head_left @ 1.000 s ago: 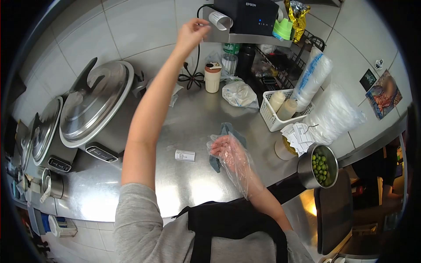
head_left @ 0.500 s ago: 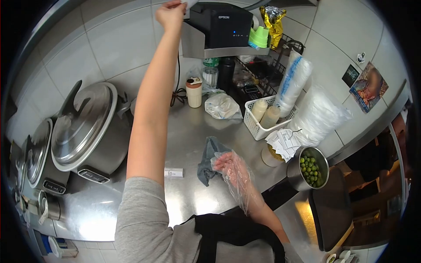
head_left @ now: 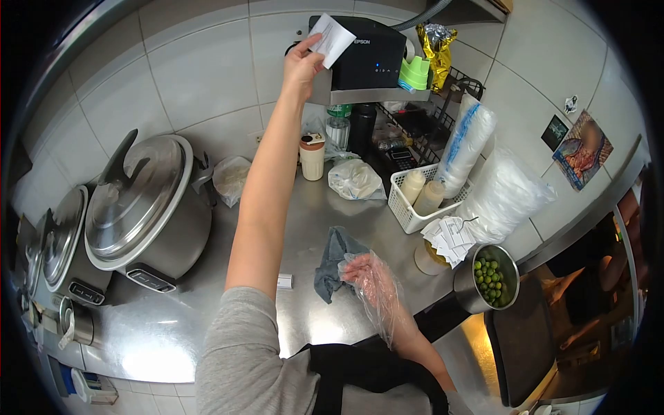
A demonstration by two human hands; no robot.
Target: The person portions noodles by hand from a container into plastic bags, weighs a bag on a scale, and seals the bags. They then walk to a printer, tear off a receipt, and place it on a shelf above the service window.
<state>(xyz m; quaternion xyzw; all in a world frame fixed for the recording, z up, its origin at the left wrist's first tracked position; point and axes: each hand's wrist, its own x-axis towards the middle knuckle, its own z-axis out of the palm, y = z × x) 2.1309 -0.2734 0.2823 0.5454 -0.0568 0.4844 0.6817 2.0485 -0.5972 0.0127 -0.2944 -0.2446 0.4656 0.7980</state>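
Observation:
My left hand (head_left: 304,68) is raised in front of the black Epson printer (head_left: 370,59), with its fingers closed on a white paper receipt (head_left: 334,40). Lower down, my right hand (head_left: 373,277) wears a loose clear plastic glove (head_left: 384,304). Its fingers are loosely curled and apart, palm turned up, with nothing seen in them. A dark grey-blue cloth (head_left: 333,266) lies on the steel counter (head_left: 228,318) just beside those fingertips. Partly behind my left forearm is a small white printed slip (head_left: 284,281).
Large rice cookers (head_left: 149,207) stand on the left. Toward the back are a lidded cup (head_left: 312,158) and a tied plastic bag (head_left: 356,180). A white basket (head_left: 408,220) holds bottles; a pot of green limes (head_left: 494,280) sits right. Another person's arm (head_left: 581,335) shows beyond.
My left hand has come down and right with the receipt, which now shows fully before the printer. The right hand stays by the cloth.

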